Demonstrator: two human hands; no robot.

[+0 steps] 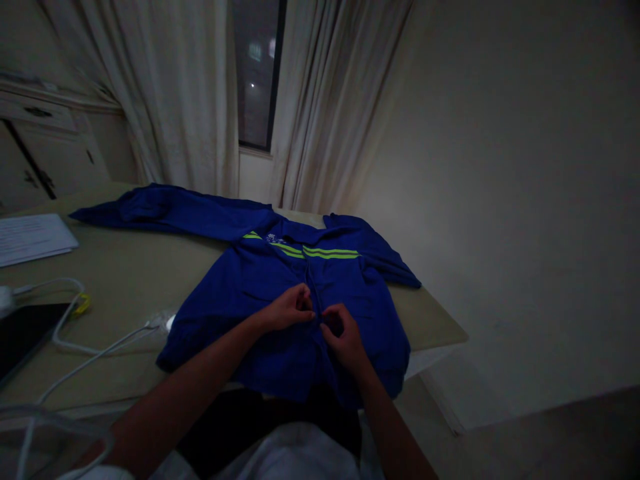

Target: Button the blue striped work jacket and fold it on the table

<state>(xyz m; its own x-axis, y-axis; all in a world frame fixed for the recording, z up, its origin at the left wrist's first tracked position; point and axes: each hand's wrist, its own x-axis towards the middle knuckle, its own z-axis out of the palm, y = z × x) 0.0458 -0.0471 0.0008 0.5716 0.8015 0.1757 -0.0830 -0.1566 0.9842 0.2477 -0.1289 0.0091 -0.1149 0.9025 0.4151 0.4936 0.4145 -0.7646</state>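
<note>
On beige tabletop [430,320], blue work jacket [225,307] lies spread, sleeves out, neon-green stripes [330,253] across chest. Left hand [290,308] and right hand [345,333] both clenched, pinching jacket's front opening [314,293] at center.

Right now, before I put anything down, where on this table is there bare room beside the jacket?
Bare beige tabletop shows between the blue jacket with lime stripes and the white papers, with a smaller patch right of the jacket, by the table's corner. It is crowded at near left, with white cables and a black flat device, and at the jacket's middle, under the left hand and right hand.
</note>
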